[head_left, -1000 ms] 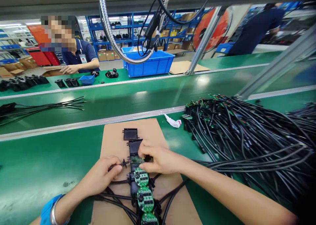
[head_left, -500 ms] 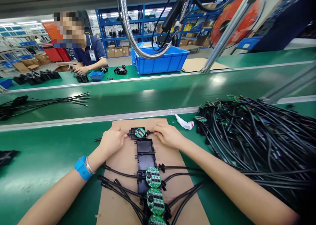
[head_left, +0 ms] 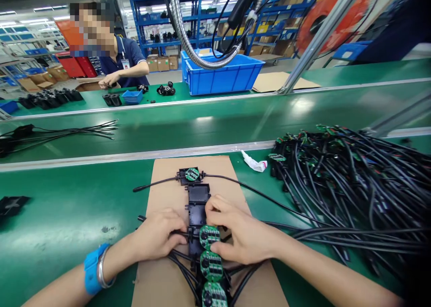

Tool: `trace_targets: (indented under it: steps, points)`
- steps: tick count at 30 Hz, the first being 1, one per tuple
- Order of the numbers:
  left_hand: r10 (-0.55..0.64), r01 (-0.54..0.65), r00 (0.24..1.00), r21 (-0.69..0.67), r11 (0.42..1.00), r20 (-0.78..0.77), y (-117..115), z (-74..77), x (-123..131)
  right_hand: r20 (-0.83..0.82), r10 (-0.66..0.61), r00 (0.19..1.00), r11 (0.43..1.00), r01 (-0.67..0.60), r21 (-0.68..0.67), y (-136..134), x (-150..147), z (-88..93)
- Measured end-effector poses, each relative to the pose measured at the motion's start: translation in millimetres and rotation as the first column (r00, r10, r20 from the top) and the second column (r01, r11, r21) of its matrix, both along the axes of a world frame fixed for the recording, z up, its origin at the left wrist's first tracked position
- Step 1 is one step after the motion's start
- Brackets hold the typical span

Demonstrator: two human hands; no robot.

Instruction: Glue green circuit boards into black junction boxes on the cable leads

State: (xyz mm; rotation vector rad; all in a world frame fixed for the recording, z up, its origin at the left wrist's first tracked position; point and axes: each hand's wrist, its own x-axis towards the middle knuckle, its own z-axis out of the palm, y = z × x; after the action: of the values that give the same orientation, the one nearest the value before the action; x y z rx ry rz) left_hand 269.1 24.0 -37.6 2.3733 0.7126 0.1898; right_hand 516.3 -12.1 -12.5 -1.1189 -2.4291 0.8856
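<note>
My left hand (head_left: 160, 235) is closed on a black cable (head_left: 177, 232) just left of a column of black plastic housings (head_left: 198, 215). My right hand (head_left: 240, 233) bends over a round green circuit board (head_left: 207, 236), thumb at its lower edge and curled fingers at its upper edge. More round boards (head_left: 211, 266) lie nearer me along the same column, with black cables out to both sides. At the far end, one housing holds a circuit board (head_left: 192, 174), its cable running out left and right. Both hands work above a cardboard sheet (head_left: 164, 177).
A large heap of black cables with green boards (head_left: 336, 163) covers the right side. A crumpled white tube (head_left: 254, 162) lies near the metal rail. Beyond it, a co-worker (head_left: 124, 64) handles parts behind a small blue tray (head_left: 132, 96). A blue bin (head_left: 222, 76) stands opposite; a metal hose (head_left: 188, 46) hangs overhead.
Both hands have let go of the cable at the far housing and come nearer me. The left now grips a cable beside a nearer housing; the right is at that housing's circuit board.
</note>
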Motion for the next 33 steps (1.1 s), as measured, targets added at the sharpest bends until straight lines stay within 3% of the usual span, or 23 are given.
trace_targets:
  steps: [4,6,9,13,17,19,22,24,29,31,33]
  points:
    - [0.057,-0.057,0.998,0.013,0.998,0.03,12,0.4,-3,-0.069,-0.085,0.994,0.996,0.087,0.017,13,12,-5.9]
    - [0.169,-0.171,0.985,0.15,0.974,0.026,25,0.7,-2,-0.066,-0.196,0.978,0.98,0.197,0.005,27,23,-9.5]
    - [0.295,-0.269,0.956,0.371,0.889,-0.013,41,-6.3,5,0.018,-0.306,0.952,0.95,0.304,0.075,44,34,-21.0]
    - [0.375,-0.311,0.925,0.456,0.834,-0.054,49,-19.0,15,0.058,-0.327,0.943,0.93,0.31,0.197,51,33,-39.3]
    - [0.378,-0.292,0.922,0.5,0.815,-0.079,36,-10.8,11,0.038,-0.336,0.941,0.91,0.313,0.273,37,28,-32.7]
    - [0.287,-0.232,0.956,0.435,0.87,-0.064,21,-1.6,5,0.0,-0.295,0.956,0.915,0.282,0.287,19,22,-20.1]
    - [0.042,-0.042,0.999,0.121,0.992,0.0,-7,5.7,-1,0.028,-0.108,0.994,0.988,0.103,0.118,-14,6,-3.7]
    - [-0.024,0.027,0.999,-0.067,0.997,0.043,-22,3.9,-2,0.062,-0.026,0.998,1.0,0.026,-0.011,-32,-7,-0.2]
    - [0.057,-0.043,0.996,-0.2,0.979,0.062,-30,-2.1,-3,0.012,-0.007,1.0,1.0,0.007,0.025,-38,-14,-5.4]
    - [0.161,-0.145,0.984,-0.175,0.974,0.081,-23,0.7,-4,-0.04,-0.058,0.998,0.998,0.058,0.002,-28,-3,-6.8]
    - [0.267,-0.261,0.96,-0.068,0.963,0.088,-12,3.9,-3,-0.079,-0.162,0.984,0.987,0.161,-0.016,-16,11,-10.6]
